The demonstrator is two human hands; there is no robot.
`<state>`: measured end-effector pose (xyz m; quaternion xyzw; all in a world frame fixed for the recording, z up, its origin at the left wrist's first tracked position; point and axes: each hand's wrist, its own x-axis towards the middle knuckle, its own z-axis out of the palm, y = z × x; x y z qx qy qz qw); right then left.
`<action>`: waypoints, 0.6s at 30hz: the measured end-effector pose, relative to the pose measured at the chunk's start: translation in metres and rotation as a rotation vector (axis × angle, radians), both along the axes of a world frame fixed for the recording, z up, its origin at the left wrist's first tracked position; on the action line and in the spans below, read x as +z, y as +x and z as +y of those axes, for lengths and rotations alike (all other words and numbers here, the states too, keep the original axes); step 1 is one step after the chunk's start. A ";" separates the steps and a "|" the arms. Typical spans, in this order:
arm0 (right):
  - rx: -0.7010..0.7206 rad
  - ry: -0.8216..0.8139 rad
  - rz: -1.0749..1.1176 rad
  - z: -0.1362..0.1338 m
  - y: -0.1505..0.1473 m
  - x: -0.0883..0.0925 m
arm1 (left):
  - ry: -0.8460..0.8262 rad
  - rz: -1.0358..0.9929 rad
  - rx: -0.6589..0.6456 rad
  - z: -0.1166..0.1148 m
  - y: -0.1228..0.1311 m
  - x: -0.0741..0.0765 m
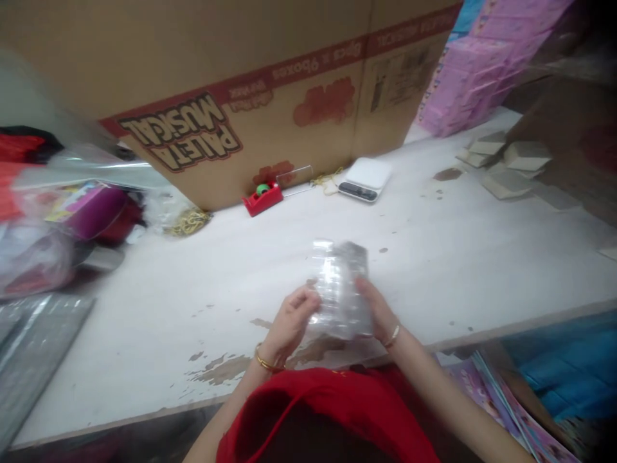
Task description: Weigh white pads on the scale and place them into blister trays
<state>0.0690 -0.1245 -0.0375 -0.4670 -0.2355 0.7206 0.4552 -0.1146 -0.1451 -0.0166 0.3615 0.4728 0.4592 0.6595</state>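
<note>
Between my two hands is a shiny, see-through plastic package (340,289), blurred by motion and held above the near part of the white table. My left hand (296,315) pinches its left edge, with thumb and fingers closed. On the opposite edge, my right hand (376,308) grips the package, its fingers partly hidden behind it. What the package contains is too blurred to make out.
Behind stands a large cardboard box (270,128). Before it are a red tape dispenser (263,198) and a white digital scale (366,179). Pink boxes (463,83) and small pale blocks (511,167) sit right; bagged items (91,212) lie left.
</note>
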 end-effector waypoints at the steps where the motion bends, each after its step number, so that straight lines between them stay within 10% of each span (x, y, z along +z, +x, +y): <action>1: -0.037 -0.054 0.023 -0.001 0.004 -0.003 | 0.000 -0.019 0.054 0.004 -0.017 -0.004; 11: -0.087 -0.115 -0.136 -0.002 -0.028 -0.036 | -0.163 0.365 0.561 -0.003 -0.307 -0.040; 18: 0.016 -0.136 -0.295 0.009 -0.085 -0.035 | -0.275 0.663 0.725 -0.008 -0.404 -0.021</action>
